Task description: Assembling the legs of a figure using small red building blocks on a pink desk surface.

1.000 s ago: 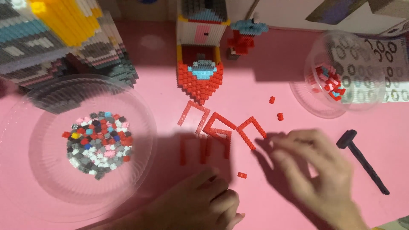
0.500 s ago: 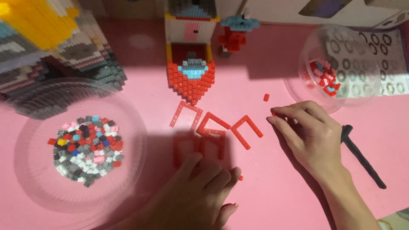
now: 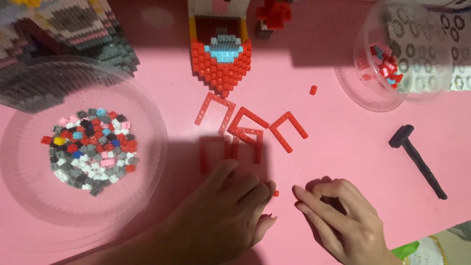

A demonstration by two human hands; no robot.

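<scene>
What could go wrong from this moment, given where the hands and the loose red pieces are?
1. The left hand rests just below the thin red bracket pieces; a nudge could scatter or break them.
2. The tiny red brick between the left hand and the right hand is easy to flick away or lose.
3. The tilted clear cup of red bricks looks as if it might spill.

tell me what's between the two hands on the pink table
A single small red brick lies on the pink table between the left hand and right hand, seen in the head view.
</scene>
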